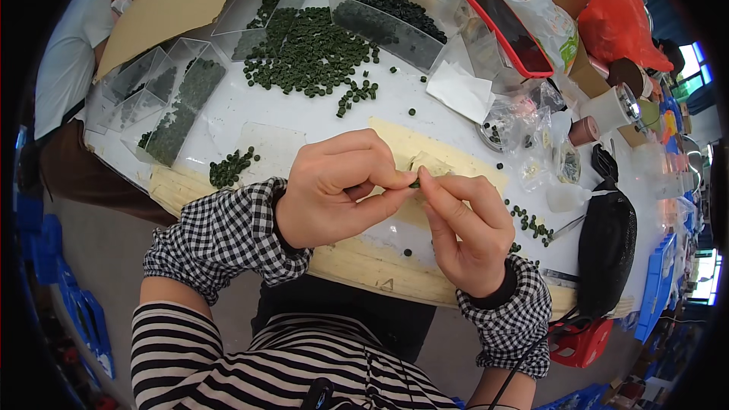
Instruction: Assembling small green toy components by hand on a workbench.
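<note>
White tabletop (pixel 241 112) | dark-green pellets (pixel 304 57) heaped (some scattered) | grey floor (pixel 110 247) alongside

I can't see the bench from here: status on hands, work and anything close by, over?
Left hand pinching green piece. Right hand fingertips at it, grip unclear. Yellow pad beneath; loose pieces on both sides.

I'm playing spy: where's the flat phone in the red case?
In the head view, the red-cased phone is at upper right, between the white folded paper and white plastic bag.
</note>
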Demonstrator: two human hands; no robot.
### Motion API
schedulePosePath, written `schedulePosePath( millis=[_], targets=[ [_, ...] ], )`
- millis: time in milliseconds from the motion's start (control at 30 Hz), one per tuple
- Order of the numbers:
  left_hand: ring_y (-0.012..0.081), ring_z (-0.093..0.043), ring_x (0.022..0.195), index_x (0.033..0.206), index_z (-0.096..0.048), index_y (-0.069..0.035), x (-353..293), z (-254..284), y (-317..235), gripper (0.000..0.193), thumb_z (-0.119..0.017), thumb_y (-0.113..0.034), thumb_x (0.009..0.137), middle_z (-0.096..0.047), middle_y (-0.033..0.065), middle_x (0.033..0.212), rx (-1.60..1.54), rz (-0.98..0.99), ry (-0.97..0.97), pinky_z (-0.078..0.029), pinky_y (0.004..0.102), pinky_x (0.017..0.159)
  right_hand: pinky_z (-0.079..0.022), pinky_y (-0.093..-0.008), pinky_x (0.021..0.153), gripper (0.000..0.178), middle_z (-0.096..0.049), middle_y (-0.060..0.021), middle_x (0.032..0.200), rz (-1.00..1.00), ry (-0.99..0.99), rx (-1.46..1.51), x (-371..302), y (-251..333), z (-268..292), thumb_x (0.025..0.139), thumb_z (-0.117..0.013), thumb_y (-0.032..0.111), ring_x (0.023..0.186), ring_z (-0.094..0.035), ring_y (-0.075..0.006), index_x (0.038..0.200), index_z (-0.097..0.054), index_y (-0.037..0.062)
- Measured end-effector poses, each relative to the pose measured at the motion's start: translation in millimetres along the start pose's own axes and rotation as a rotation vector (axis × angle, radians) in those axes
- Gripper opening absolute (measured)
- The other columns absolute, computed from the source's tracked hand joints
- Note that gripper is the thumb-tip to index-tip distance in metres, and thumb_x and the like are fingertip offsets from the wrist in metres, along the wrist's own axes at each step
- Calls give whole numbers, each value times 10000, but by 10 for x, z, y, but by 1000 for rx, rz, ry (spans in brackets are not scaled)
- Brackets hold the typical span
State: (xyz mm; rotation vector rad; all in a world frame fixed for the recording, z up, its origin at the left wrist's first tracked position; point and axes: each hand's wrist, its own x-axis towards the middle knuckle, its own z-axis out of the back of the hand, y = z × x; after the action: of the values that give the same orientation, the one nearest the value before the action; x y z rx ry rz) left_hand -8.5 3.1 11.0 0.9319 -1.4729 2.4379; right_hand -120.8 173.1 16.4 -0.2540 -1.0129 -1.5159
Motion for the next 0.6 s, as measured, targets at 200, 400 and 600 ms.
schedulePosePath(
  millis=[200, 400, 600],
  targets=[
    [1, -403, 503, 894, -689, -37, 11, 17, -6, 202, -734, 75, 732, -583, 15, 792, 4, 23, 17, -320, 173, 456, -459, -288, 592, 456, -636, -66, 901, -6, 9, -2, -3, 0, 0, 719, -719, -69, 687, -556, -192, 1161, -675, 37],
    [17, -390, 495, 900, -674, -39, 40, -27, 7, 215, -728, 63, 719, -562, -9, 729, 37, 12, -39, -328, 182, 485, -463, -287, 586, 458, -635, -72, 896, -18, -8, -6, -13, -3, 1, 717, -719, -72, 685, -565, -193, 1160, -675, 36],
    [19, -394, 499, 908, -671, -42, 27, -50, -9, 241, -727, 73, 705, -577, 0, 745, 65, 16, -44, -334, 180, 478, -468, -287, 584, 457, -629, -74, 882, -20, -34, -23, -2, 9, 11, 716, -714, -79, 686, -574, -195, 1157, -676, 36]
  ],
)
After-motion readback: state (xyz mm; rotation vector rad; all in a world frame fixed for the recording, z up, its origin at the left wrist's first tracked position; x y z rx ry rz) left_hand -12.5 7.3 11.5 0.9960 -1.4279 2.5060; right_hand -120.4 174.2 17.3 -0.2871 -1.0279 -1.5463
